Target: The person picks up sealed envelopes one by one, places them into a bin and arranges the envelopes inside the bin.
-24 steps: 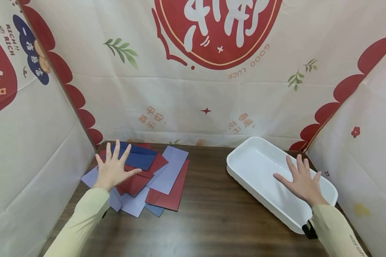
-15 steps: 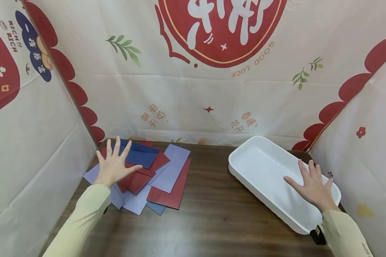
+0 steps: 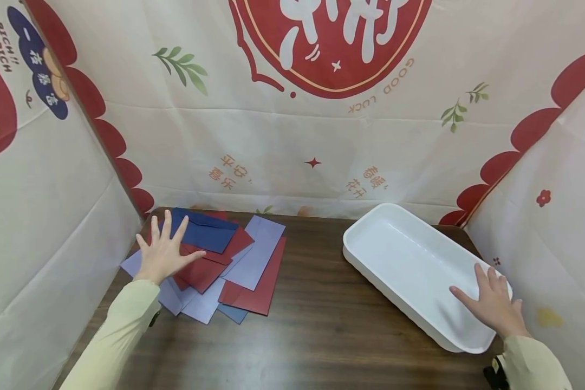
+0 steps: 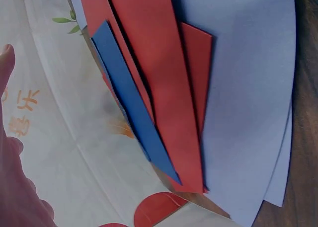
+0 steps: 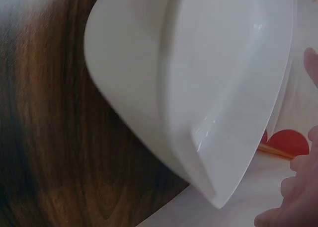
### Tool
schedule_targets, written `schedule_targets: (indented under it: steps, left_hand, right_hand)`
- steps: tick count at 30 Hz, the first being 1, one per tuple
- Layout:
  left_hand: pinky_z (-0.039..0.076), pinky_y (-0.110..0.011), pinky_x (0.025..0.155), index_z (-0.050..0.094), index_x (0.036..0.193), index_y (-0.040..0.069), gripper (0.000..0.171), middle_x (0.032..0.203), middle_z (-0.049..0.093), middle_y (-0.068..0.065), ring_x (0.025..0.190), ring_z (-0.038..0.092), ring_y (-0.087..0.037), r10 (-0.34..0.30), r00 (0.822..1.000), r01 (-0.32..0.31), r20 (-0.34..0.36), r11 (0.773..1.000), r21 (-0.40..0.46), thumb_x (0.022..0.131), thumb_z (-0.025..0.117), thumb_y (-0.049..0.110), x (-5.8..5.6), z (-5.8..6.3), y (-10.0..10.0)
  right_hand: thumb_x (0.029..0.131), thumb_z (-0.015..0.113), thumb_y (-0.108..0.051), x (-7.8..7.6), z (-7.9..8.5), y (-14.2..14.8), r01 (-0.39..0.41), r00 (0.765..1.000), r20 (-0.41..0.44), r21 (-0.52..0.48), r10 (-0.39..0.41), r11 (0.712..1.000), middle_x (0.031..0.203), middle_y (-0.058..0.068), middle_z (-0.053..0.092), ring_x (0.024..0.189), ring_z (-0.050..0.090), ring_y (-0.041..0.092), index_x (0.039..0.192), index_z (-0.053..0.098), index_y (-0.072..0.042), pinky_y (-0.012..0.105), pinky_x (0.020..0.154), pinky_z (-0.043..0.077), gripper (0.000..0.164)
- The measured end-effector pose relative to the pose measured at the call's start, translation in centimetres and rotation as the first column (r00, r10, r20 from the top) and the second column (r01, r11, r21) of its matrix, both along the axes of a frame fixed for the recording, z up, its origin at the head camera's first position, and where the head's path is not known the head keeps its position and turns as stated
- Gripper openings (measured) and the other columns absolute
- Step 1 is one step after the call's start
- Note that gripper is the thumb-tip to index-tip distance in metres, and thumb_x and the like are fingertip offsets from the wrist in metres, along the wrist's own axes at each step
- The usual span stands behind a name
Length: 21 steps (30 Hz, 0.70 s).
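My left hand (image 3: pixel 163 253) is spread above the left side of a loose pile of envelopes, holding nothing. On top of the pile lies a dark blue envelope (image 3: pixel 209 234). Red envelopes (image 3: pixel 202 273) and pale lilac envelopes (image 3: pixel 258 254) overlap around and below it, and the left wrist view shows the same blue envelope (image 4: pixel 126 98) over red ones. My right hand (image 3: pixel 494 303), fingers spread, is over the near right end of a white rectangular tray (image 3: pixel 409 271). Whether it touches the tray's rim I cannot tell. In the right wrist view the tray (image 5: pixel 218 88) holds nothing visible.
Both stand on a dark wooden table (image 3: pixel 322 325). A printed cloth wall (image 3: pixel 283 146) rises behind the table, and further cloth walls (image 3: pixel 63 233) close in on the left and right. Bare wood lies between the envelopes and the tray.
My right hand has moved right and toward me over the tray, out to its near right end. The left hand has stayed spread above the envelopes. Envelopes and tray look unmoved on the table.
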<state>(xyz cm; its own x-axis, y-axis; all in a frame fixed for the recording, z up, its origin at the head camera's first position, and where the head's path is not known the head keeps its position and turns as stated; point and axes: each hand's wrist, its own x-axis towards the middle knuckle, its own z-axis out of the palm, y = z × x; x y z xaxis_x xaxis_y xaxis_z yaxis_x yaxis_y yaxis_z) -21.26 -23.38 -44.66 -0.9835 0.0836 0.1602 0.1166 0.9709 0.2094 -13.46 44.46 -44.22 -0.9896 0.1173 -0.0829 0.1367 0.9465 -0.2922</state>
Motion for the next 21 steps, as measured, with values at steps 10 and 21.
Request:
schedule_targets:
  steps: [10,21]
  left_hand:
    - [0.0,-0.076,0.087,0.011,0.146,0.016,0.098,0.148,0.001,-0.026,0.131,-0.006,-0.049,0.015,0.999,-0.015,0.035,1.0,0.016,0.074,0.051,0.069,-0.4,-1.3,-0.6]
    - [-0.002,-0.077,0.086,0.016,0.145,0.013,0.097,0.147,0.001,-0.027,0.131,-0.003,-0.051,0.021,0.994,-0.024,0.104,0.999,0.028,0.074,0.05,0.07,-0.7,-2.5,-0.6]
  right_hand:
    - [0.09,0.041,-0.05,0.7,-0.8,1.8,0.036,0.998,-0.05,0.014,-0.035,0.999,0.136,0.043,-0.005,0.124,-0.006,0.058,0.14,-0.006,0.006,0.077,0.079,0.01,0.089]
    - [0.092,0.04,-0.046,1.5,-2.1,2.8,0.099,0.995,-0.016,-0.04,-0.099,0.994,0.131,0.048,-0.008,0.122,-0.002,0.059,0.137,-0.01,0.009,0.073,0.081,0.018,0.087]
